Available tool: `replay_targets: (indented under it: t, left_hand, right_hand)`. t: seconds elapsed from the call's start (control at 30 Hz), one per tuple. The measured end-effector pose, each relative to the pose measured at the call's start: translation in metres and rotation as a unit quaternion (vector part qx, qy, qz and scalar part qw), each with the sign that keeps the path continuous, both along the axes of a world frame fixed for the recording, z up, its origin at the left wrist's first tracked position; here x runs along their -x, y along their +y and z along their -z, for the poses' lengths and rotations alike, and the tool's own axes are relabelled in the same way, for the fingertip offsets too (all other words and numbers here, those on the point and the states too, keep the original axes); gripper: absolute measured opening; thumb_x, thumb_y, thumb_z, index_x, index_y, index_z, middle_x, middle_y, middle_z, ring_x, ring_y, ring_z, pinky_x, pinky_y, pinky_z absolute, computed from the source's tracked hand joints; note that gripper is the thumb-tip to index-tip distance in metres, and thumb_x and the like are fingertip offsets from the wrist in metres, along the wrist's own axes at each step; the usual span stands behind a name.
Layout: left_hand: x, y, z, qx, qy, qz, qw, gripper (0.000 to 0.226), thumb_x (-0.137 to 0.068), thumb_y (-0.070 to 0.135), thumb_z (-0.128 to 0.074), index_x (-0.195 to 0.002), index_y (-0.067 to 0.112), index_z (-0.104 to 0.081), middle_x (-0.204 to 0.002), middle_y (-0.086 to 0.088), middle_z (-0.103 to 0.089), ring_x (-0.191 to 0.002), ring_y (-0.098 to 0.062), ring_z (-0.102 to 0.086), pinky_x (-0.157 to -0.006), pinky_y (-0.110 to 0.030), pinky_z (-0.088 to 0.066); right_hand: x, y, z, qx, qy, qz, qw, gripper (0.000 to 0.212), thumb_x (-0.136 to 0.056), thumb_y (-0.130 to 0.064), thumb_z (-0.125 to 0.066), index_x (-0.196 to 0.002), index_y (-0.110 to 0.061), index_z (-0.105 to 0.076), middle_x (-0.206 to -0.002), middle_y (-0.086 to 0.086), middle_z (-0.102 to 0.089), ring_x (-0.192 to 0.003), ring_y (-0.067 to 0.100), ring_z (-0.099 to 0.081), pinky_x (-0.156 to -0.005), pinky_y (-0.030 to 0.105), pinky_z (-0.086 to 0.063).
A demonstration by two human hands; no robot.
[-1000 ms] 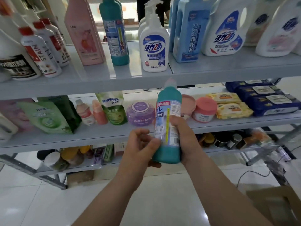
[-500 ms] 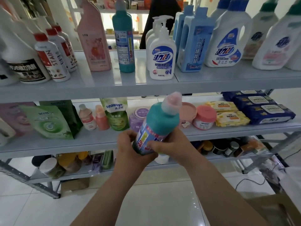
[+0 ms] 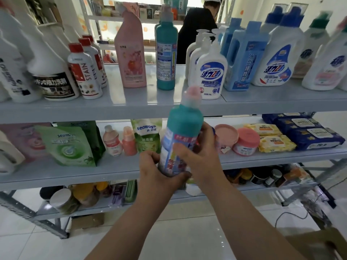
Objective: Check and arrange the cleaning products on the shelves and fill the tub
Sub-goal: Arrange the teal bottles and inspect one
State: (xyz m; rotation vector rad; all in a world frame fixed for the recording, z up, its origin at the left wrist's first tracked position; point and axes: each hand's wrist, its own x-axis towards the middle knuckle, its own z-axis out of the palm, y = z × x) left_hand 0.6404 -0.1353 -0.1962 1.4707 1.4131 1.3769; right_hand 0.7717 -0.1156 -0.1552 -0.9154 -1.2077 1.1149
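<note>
I hold a teal bottle (image 3: 183,124) with a pink cap in front of the middle shelf, nearly upright and leaning slightly right. My left hand (image 3: 155,173) grips its base from below. My right hand (image 3: 199,156) wraps round its labelled lower body from the right. A matching teal bottle (image 3: 166,55) stands on the top shelf (image 3: 131,104), between a pink bottle (image 3: 131,53) and white pump bottles (image 3: 211,72).
The top shelf also carries stain remover bottles (image 3: 84,72) and large detergent jugs (image 3: 276,59). Green refill pouches (image 3: 69,145), pink tubs (image 3: 246,141) and wipe packs (image 3: 308,134) lie on the middle shelf (image 3: 262,158). A person in black (image 3: 197,29) stands behind the rack. A cardboard box (image 3: 317,243) sits lower right.
The bottle tipped to the right and has swung back towards upright. My left hand shifted under its base. The view rose towards the top shelf.
</note>
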Motion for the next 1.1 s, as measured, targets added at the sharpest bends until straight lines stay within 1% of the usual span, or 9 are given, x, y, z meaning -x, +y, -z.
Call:
replay_targets:
  t: [0.1, 0.17, 0.27, 0.43, 0.5, 0.7, 0.8, 0.9, 1.1]
  left_hand:
    - [0.021, -0.003, -0.019, 0.063, -0.085, 0.106, 0.989, 0.064, -0.061, 0.051, -0.086, -0.105, 0.026, -0.046, -0.106, -0.003, -0.065, -0.095, -0.016, -0.071, -0.070, -0.043, -0.064]
    - [0.034, -0.002, -0.032, 0.146, -0.202, 0.189, 0.950, 0.056, -0.069, 0.044, -0.082, -0.110, 0.024, -0.050, -0.113, -0.001, -0.068, -0.098, -0.023, -0.073, -0.070, -0.049, -0.064]
    - [0.051, 0.000, -0.043, 0.202, -0.336, 0.245, 0.887, 0.049, -0.079, 0.025, -0.071, -0.120, 0.017, -0.047, -0.120, -0.005, -0.070, -0.102, -0.033, -0.073, -0.069, -0.057, -0.062]
    - [0.075, 0.006, -0.051, 0.059, -0.129, 0.121, 0.983, 0.058, -0.072, 0.035, -0.091, -0.106, 0.024, -0.045, -0.105, 0.007, -0.070, -0.097, -0.009, -0.072, -0.070, -0.029, -0.062]
    - [0.082, 0.015, -0.051, -0.011, -0.064, 0.074, 0.995, 0.052, -0.075, 0.026, -0.089, -0.103, 0.031, -0.045, -0.108, 0.001, -0.063, -0.098, -0.009, -0.067, -0.075, -0.031, -0.061]
    - [0.093, 0.043, -0.056, -0.082, -0.033, 0.097, 0.991, 0.027, -0.079, 0.049, -0.068, -0.098, 0.045, -0.049, -0.115, 0.001, -0.058, -0.111, -0.017, -0.062, -0.090, -0.041, -0.057]
    - [0.088, 0.064, -0.060, -0.136, -0.004, 0.078, 0.988, 0.022, -0.088, 0.028, -0.067, -0.096, 0.043, -0.053, -0.108, 0.012, -0.053, -0.109, -0.009, -0.057, -0.094, -0.025, -0.049]
    - [0.077, 0.084, -0.071, -0.156, 0.027, 0.067, 0.985, 0.034, -0.089, 0.003, -0.071, -0.092, 0.033, -0.055, -0.108, 0.001, -0.052, -0.104, 0.002, -0.051, -0.088, -0.006, -0.039]
    - [0.063, 0.139, -0.097, -0.195, 0.108, 0.102, 0.969, 0.026, -0.090, -0.009, -0.062, -0.097, 0.015, -0.056, -0.111, -0.006, -0.053, -0.107, 0.002, -0.050, -0.090, -0.008, -0.041]
  right_hand:
    - [0.014, 0.013, -0.019, 0.038, 0.106, 0.011, 0.994, 0.064, -0.073, -0.029, -0.072, -0.131, -0.009, -0.054, -0.116, 0.017, -0.072, -0.101, 0.033, -0.073, -0.087, 0.051, -0.059]
    - [0.024, 0.021, -0.027, 0.070, 0.161, -0.004, 0.984, 0.073, -0.076, -0.042, -0.063, -0.129, 0.007, -0.052, -0.122, 0.039, -0.059, -0.098, 0.041, -0.064, -0.090, 0.058, -0.052]
    - [0.044, 0.029, -0.033, 0.102, 0.208, -0.033, 0.972, 0.067, -0.087, -0.046, -0.051, -0.124, 0.010, -0.052, -0.116, 0.036, -0.051, -0.096, 0.042, -0.051, -0.086, 0.053, -0.045]
    - [0.076, 0.030, -0.030, 0.125, 0.158, -0.028, 0.979, 0.062, -0.088, -0.048, -0.049, -0.127, -0.001, -0.062, -0.117, 0.022, -0.069, -0.103, 0.036, -0.069, -0.087, 0.045, -0.058]
    - [0.088, 0.029, -0.027, 0.114, 0.124, -0.019, 0.986, 0.048, -0.085, -0.041, -0.057, -0.126, -0.017, -0.064, -0.114, 0.013, -0.075, -0.105, 0.031, -0.072, -0.090, 0.047, -0.059]
    - [0.089, 0.047, -0.038, 0.047, 0.117, 0.014, 0.992, 0.043, -0.086, -0.027, -0.056, -0.128, -0.022, -0.060, -0.114, 0.004, -0.075, -0.105, 0.023, -0.072, -0.089, 0.043, -0.058]
    - [0.078, 0.065, -0.044, 0.021, 0.096, 0.018, 0.995, 0.044, -0.087, -0.022, -0.051, -0.129, -0.028, -0.059, -0.117, -0.003, -0.075, -0.107, 0.017, -0.071, -0.088, 0.035, -0.057]
    - [0.072, 0.083, -0.052, 0.001, 0.063, 0.027, 0.998, 0.049, -0.085, -0.018, -0.060, -0.132, -0.034, -0.055, -0.124, -0.004, -0.072, -0.114, 0.018, -0.069, -0.093, 0.038, -0.056]
    - [0.057, 0.124, -0.079, -0.074, -0.024, 0.120, 0.990, 0.061, -0.084, -0.023, -0.080, -0.137, -0.032, -0.052, -0.124, -0.007, -0.072, -0.113, 0.015, -0.070, -0.098, 0.048, -0.058]
